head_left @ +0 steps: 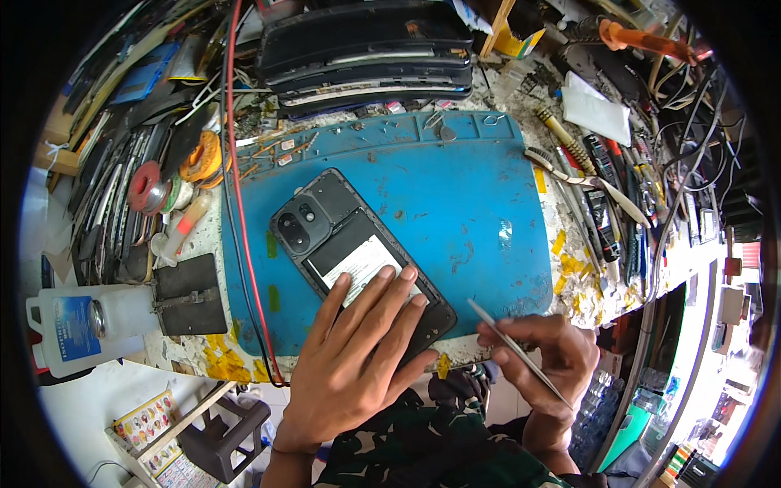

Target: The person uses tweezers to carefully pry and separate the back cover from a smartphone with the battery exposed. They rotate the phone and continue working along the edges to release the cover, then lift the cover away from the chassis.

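A dark smartphone (330, 218) with its back cover off lies slantwise on a blue work mat (480, 211). Its camera block is at the upper left, and a battery with a white label (358, 268) shows in the middle. My left hand (350, 366) rests on the phone's lower part, fingers spread over the label, hiding its lower left edge. Off the phone's lower right corner, my right hand (547, 358) pinches a slim, pointed metal tool (521, 355). Its tip points up and left, apart from the phone. Whether it is tweezers or a pry tool I cannot make out.
Red and black cables (237, 163) cross the mat's left side. Solder spools (148, 187) and a clear plastic bottle (77, 321) stand at left. Dark flat panels (366, 57) are stacked behind. A brush (586, 180) and several pen-like tools lie at right.
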The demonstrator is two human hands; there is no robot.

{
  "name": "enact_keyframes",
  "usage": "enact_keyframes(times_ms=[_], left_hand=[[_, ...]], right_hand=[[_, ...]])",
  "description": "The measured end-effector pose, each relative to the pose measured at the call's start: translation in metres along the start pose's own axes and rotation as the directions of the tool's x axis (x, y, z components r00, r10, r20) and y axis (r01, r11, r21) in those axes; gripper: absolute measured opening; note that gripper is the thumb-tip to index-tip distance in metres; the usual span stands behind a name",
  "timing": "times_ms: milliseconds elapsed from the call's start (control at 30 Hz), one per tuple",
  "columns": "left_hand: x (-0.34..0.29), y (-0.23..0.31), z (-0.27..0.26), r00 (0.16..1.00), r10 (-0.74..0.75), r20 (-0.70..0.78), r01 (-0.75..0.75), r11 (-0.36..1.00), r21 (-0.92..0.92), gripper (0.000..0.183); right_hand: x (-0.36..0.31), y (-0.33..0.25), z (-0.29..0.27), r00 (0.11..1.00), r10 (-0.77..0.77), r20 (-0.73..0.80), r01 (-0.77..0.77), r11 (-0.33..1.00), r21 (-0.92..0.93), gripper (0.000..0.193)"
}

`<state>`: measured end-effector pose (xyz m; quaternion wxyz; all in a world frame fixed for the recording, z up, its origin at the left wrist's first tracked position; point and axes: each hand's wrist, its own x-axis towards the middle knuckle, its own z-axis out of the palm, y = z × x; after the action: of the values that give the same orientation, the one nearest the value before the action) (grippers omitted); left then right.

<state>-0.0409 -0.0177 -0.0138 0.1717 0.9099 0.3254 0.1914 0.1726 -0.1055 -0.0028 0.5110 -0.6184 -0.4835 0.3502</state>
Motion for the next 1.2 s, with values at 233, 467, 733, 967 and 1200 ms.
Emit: enact_keyframes(times_ms=[233,467,733,967,1200], left_hand=[[-0.003,0.000,0.002,1.000,0.014,0.023,-0.014,1.000,0.016,0.048],[-0.001,0.001,0.004,0.999,0.031,-0.012,-0.031,0.999,0.029,0.041],[0.007,0.004,0.003,0.999,0.034,-0.022,-0.034,0.999,0.002,0.032],[0.012,-0.006,-0.011,0.988,0.061,0.144,-0.043,0.991,-0.129,0.057],[0.019,-0.017,-0.034,0.954,0.093,0.285,-0.047,0.986,-0.161,0.077]], right_hand=[[0.009,0.006,0.000,0.975,-0.188,0.118,0.201,0.973,-0.113,0.022],[0.008,0.011,0.005,0.960,-0.264,0.089,0.276,0.943,-0.188,0.020],[0.008,0.010,0.008,0.964,-0.252,0.083,0.263,0.945,-0.194,0.027],[0.007,0.014,0.005,0.961,-0.267,0.076,0.276,0.943,-0.184,0.026],[0.007,0.017,0.005,0.960,-0.274,0.059,0.279,0.955,-0.097,0.026]])
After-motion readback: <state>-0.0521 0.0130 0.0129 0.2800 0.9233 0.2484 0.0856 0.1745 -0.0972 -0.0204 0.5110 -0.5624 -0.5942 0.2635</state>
